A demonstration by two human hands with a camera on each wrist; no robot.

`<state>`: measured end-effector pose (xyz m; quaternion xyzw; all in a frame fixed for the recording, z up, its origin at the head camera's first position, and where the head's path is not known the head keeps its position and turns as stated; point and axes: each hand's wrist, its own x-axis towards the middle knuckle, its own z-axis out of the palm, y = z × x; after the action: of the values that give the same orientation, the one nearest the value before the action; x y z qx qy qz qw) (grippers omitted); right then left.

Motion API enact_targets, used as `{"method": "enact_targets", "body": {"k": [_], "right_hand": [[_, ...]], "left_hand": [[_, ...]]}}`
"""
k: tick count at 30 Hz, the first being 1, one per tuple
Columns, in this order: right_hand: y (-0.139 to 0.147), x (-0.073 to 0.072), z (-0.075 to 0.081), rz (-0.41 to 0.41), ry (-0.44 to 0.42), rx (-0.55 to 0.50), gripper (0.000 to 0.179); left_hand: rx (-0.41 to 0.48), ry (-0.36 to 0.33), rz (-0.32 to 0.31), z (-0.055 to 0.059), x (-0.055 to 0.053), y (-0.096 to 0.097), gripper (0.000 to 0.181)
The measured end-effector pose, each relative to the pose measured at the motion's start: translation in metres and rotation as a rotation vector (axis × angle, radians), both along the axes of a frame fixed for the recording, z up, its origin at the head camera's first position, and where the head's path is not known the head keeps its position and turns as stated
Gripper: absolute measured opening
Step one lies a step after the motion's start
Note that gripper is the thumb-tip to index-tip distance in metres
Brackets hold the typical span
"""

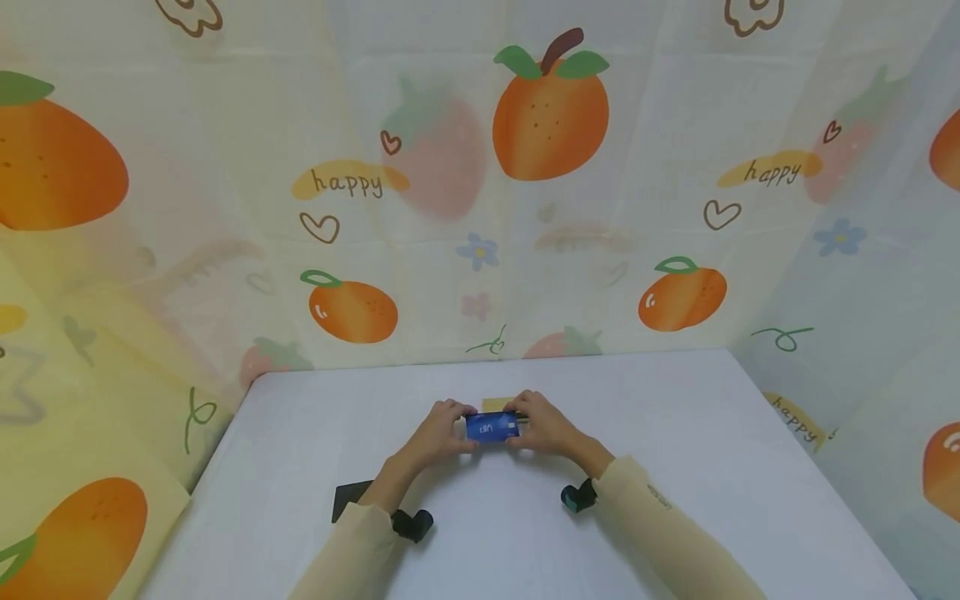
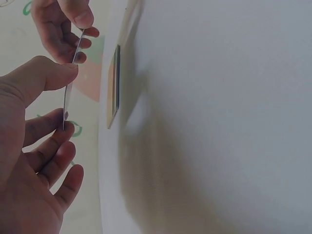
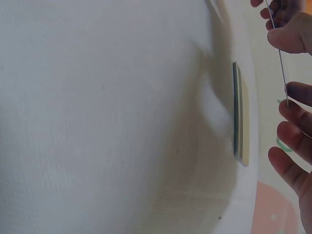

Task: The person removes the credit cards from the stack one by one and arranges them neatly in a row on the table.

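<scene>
A thin blue card [image 1: 492,427] with white lettering, which reads upside down as "VIP", is held up above the table between both hands. My left hand [image 1: 444,429] pinches its left end between thumb and fingers, and my right hand [image 1: 546,425] pinches the right end likewise. Seen from the left wrist, the card [image 2: 68,95] appears nearly edge-on. Just behind it on the table lies a small flat stack [image 1: 497,404] with a yellow top. From the right wrist, the stack [image 3: 242,117] shows several layers and stands apart from the fingers.
Partly hidden by the left forearm, a flat black object [image 1: 347,497] lies on the white table [image 1: 645,417]. Each wrist carries a small black camera, the left one [image 1: 412,526] and the right one [image 1: 578,497]. Fruit-printed cloth [image 1: 442,250] hangs behind and at the sides.
</scene>
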<state>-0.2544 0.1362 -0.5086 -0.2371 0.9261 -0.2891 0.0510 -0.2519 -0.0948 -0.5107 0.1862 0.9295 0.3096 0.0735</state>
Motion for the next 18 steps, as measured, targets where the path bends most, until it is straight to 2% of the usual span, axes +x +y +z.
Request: {"method": "enact_targets", "body": {"k": [8, 18], "right_hand": [[-0.004, 0.009, 0.001, 0.03, 0.044, -0.023, 0.053], [-0.016, 0.022, 0.001, 0.047, 0.047, -0.028, 0.052]], "left_hand": [[0.017, 0.01, 0.02, 0.003, 0.014, -0.007, 0.055], [-0.008, 0.019, 0.055, 0.003, 0.031, -0.017, 0.053]]}}
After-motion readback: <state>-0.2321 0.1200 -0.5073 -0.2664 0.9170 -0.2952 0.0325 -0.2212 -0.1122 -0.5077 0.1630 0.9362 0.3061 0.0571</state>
